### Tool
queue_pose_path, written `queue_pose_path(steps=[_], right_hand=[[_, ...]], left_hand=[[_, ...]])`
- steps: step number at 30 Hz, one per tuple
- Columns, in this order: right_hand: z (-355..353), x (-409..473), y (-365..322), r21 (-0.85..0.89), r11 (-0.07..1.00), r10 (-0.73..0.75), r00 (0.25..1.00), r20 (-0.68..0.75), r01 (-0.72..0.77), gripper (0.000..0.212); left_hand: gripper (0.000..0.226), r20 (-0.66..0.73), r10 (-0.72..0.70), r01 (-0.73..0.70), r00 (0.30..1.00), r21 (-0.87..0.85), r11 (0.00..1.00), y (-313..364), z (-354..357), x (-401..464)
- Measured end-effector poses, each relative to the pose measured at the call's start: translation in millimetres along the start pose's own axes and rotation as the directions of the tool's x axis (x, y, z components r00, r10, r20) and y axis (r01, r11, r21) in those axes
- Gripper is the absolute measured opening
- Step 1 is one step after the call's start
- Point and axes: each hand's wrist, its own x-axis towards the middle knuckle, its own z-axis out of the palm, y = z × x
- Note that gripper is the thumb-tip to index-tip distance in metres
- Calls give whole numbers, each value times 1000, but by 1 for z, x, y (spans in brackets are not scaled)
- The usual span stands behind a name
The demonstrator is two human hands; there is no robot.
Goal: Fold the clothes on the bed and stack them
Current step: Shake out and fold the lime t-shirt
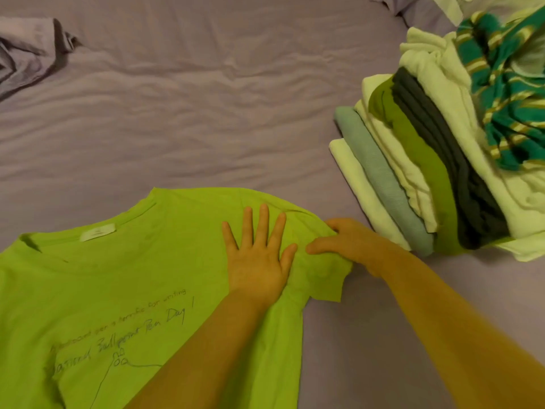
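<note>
Lime-green cotton tee with handwriting print (124, 278) lies flat on the lilac bedsheet (206, 113), under both hands. Left hand (256, 261) presses flat, fingers spread, as the fold line. Right hand (348, 246) pinches the sleeve just right of those fingertips. Tip imo: keep left planted, pull sleeve over w/o bunching. Count: 1 tee, 1 folded stack (427, 160) w/ approx 7 layers, 1 grey crumpled cloth (26, 51).

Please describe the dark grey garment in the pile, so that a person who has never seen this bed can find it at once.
Look at the pile of folded clothes on the right side of the purple bed sheet. The dark grey garment lies inside this pile, between an olive green piece and pale cream ones. It is the only dark piece there.
</note>
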Motion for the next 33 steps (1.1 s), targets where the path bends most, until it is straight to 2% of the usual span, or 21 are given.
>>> queue_pose_path(steps=[1, 3, 5, 6, 8, 9, 10, 12, 15, 17, 18, 19, 21, 23, 24, 26, 29, 30, 33], right_hand=[[-2, -2, 4, 31, 999, -11, 1000, 3, 11, 20], [-4, -4, 11, 212, 971, -85, 990, -114, 108, 14], [-1, -2, 22, 385, 897, -77, 934, -348, 217, 10], [4, 1, 27, 377, 887, -68, 882, -466, 267, 11], [16, 6, 36, 143, 946, -146, 774, -616, 292, 8], [17, 10, 40, -47, 963, -236, 748, -620, 265, 5], [15, 13, 42, -273, 940, -330, 748, -576, 204, 15], [1, 20, 40, -644, 764, -439, 757, -484, 31, 41], [-11, 28, 31, -849, 524, -608, 669, -427, -65, 59], [-5, 29, 30, -896, 427, -729, 541, -420, -120, 53], [4, 30, 29, -909, 405, -765, 509, -395, -96, 46], [17, 29, 29, -923, 381, -789, 503, -353, -51, 44], [51, 24, 26, -924, 363, -790, 565, -239, 117, 48], [84, 23, 35, -888, 366, -771, 625, -122, 278, 41], [94, 22, 42, -880, 376, -747, 657, -103, 289, 41], [100, 24, 57, -892, 406, -682, 716, -152, 197, 54], [111, 22, 43, -863, 499, -634, 711, -305, 75, 64], [124, 20, 29, -858, 503, -628, 726, -280, 104, 64], [194, 17, -4, -883, 337, -698, 716, -2, 326, 61]], left_hand=[[66, 7, -17, 17, 1000, 1, 1000, 1, 1, 2], [67, 15, -35, 35, 999, 1, 999, 3, 0, 3], [68, 2, -72, 72, 997, -32, 997, 8, -5, 2], [67, -15, -88, 87, 996, -56, 995, 11, -7, -2], [64, -54, -70, 66, 996, -78, 995, 20, -9, -14], [63, -70, -41, 36, 997, -74, 997, 24, -8, -23], [62, -73, -10, 5, 997, -67, 998, 26, -7, -31], [62, -58, 10, -13, 998, -38, 999, 22, -3, -38], [66, -32, -14, 15, 999, 16, 1000, 14, 5, -32], [67, -9, -25, 25, 1000, 17, 1000, 13, 6, -29], [67, -1, -24, 24, 1000, 4, 1000, 13, 5, -28], [66, 1, -12, 12, 1000, -12, 1000, 12, 3, -28], [61, -12, 22, -22, 1000, -36, 999, 5, -3, -32], [57, -22, -21, 20, 1000, -59, 998, -11, -6, -41], [58, -18, -75, 74, 997, -70, 995, -24, -8, -48], [60, -1, -139, 138, 990, -57, 989, -56, -9, -67], [63, 13, -140, 140, 990, -7, 990, -107, -16, -94], [63, 18, -162, 162, 987, 3, 987, -122, -19, -99], [62, 46, -227, 226, 973, 28, 974, -159, -26, -118]])
